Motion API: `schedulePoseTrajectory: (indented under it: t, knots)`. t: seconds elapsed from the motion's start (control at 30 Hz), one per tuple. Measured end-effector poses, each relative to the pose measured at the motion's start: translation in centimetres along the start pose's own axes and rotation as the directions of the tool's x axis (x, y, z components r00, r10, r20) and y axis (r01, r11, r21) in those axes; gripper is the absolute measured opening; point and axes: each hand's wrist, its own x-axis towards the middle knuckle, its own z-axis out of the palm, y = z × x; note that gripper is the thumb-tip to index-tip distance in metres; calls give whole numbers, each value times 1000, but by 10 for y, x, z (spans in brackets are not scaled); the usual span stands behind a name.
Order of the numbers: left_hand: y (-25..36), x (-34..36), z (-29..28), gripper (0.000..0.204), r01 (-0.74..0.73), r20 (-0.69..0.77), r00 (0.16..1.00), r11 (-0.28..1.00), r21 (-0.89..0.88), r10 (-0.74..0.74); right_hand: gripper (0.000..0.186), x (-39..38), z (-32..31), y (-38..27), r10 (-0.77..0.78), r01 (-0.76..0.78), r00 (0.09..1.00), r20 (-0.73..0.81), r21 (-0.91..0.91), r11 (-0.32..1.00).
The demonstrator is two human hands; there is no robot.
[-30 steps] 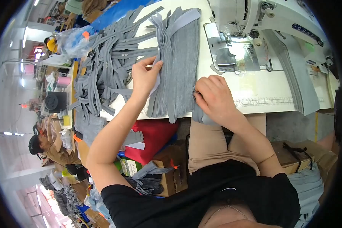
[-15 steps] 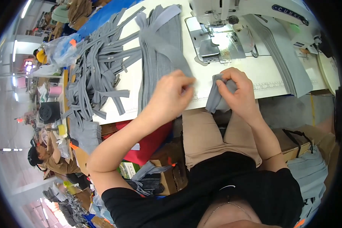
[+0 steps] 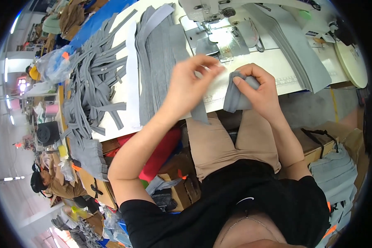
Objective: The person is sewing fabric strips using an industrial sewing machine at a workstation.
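Observation:
A folded grey cloth strip is pinched between the thumb and fingers of my right hand, just over the table's front edge. To its left, my left hand is raised with thumb and forefinger drawn together. Its fingertips are smeared by motion, and anything between them is too small to make out. Beneath that hand lies a loose grey strip, its end hanging past the edge. A stack of long grey strips rests just left of it. Beyond both hands stands the sewing machine, its plate brightly lit.
A tangled heap of grey strips covers the table's left end, beside a pale strip. More grey panels lie right of the machine. Grey cloth is piled at lower right. Another person works far left.
My left hand has lifted slightly away from the table edge. A grey strip that crossed the stack now lies beneath that hand. My right hand keeps its hold, and the whole view has shifted.

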Motion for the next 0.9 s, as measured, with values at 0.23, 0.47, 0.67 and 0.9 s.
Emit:
schedulePoseTrajectory:
  t: [0.23,0.47,0.67,0.9]
  knots:
    - [1,-14,44,21,266,182,963,792,-550,-197,14,1,-24,-19,-4,3,999,44,38,999]
    - [-8,-25,59,23,367,352,929,405,-838,-114,15,0,-44,-45,-161,167,985,58,-102,981]
    - [23,-36,75,23,315,211,937,413,-855,-279,13,-8,-49,-65,-448,451,888,108,-403,797]
    - [33,-46,71,24,23,-135,971,640,-768,-197,12,-45,-58,-120,-474,600,800,368,-471,647]
